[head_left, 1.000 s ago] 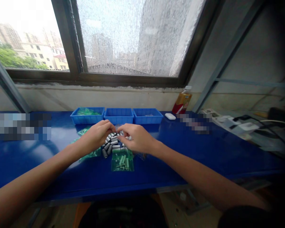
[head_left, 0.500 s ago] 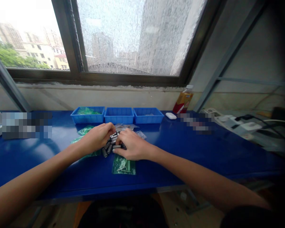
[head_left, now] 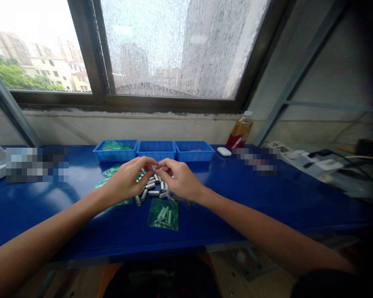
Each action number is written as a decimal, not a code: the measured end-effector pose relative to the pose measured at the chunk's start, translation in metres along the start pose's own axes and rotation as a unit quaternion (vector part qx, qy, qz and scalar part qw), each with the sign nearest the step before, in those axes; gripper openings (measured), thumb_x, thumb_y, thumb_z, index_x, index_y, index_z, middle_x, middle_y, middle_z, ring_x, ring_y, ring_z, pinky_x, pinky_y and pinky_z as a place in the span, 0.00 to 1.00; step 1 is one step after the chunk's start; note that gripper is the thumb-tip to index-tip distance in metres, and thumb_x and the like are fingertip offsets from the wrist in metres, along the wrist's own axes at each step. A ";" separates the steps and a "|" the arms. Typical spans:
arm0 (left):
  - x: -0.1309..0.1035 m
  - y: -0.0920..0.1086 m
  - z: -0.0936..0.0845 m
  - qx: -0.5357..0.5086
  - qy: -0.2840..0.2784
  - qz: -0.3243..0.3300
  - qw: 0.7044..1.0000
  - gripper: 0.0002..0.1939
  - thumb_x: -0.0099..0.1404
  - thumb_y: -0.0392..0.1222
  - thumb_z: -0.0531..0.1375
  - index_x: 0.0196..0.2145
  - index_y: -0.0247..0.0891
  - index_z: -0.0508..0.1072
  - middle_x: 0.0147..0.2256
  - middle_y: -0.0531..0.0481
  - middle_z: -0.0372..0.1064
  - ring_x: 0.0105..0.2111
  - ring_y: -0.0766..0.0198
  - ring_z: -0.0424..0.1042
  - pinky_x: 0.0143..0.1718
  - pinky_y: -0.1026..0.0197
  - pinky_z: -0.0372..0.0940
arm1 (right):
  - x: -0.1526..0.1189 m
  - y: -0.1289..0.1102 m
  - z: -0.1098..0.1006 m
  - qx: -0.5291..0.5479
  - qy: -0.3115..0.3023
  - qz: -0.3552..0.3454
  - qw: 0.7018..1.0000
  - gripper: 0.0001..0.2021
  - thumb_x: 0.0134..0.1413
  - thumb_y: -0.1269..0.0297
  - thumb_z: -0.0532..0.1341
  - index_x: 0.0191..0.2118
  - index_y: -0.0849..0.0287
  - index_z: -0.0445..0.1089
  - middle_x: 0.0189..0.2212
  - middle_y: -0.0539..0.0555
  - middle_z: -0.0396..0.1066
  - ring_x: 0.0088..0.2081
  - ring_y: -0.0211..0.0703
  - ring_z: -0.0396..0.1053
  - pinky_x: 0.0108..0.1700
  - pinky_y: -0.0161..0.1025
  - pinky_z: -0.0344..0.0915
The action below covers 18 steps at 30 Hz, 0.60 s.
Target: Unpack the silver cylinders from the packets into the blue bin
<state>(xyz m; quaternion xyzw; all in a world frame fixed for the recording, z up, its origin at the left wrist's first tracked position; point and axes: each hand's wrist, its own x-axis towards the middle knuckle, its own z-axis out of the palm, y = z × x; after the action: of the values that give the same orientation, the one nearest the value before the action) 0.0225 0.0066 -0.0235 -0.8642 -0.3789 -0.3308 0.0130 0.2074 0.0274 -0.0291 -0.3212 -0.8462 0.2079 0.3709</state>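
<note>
My left hand [head_left: 135, 176] and my right hand [head_left: 178, 176] meet over the pile, fingers pinched together on a small clear plastic bag [head_left: 154, 168]. Its lower part is largely covered by my right hand. Beneath them lie several short silvery metal cylinders [head_left: 150, 186], scattered on the blue table. A green zip bag [head_left: 163, 214] with pale strip-like pieces inside lies flat just in front of the pile. More green bags [head_left: 112, 170] are partly hidden behind my left hand and forearm.
Three blue bins stand in a row at the back: the left bin [head_left: 115, 156] holds green bags, the middle bin [head_left: 156, 145], and the right bin [head_left: 194, 155] with some clear material. A white case [head_left: 224, 152], a drink bottle [head_left: 240, 130] and power strips [head_left: 323, 167] sit to the right.
My hands have risen slightly from the metal cylinders and come together, now pinching clear plastic. More of the cylinders and the front green bag show. Clear plastic now shows beneath my right hand.
</note>
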 end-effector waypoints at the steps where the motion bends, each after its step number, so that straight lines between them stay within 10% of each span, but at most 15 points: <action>1: 0.000 0.000 0.000 -0.003 0.009 0.000 1.000 0.11 0.62 0.37 0.53 0.42 0.36 0.65 0.33 0.49 0.69 0.33 0.65 0.69 0.34 0.62 0.64 | 0.000 0.000 0.001 0.020 0.005 0.006 1.000 0.07 0.56 0.64 0.54 0.38 0.62 0.63 0.23 0.49 0.67 0.24 0.35 0.62 0.30 0.34 0.58; 18: 0.005 -0.015 -0.021 0.091 -0.145 -0.001 0.985 0.11 0.64 0.39 0.50 0.40 0.36 0.70 0.35 0.47 0.70 0.35 0.61 0.69 0.36 0.60 0.62 | -0.004 -0.009 -0.003 -0.122 -0.137 -0.150 0.971 0.04 0.51 0.72 0.59 0.32 0.62 0.70 0.30 0.54 0.70 0.36 0.40 0.64 0.42 0.39 0.59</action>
<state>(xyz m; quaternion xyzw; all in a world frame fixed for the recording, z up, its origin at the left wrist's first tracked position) 0.0036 0.0145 -0.0075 -0.8977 -0.4064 -0.1664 0.0362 0.2080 0.0184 -0.0238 -0.2015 -0.9465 0.0868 0.2365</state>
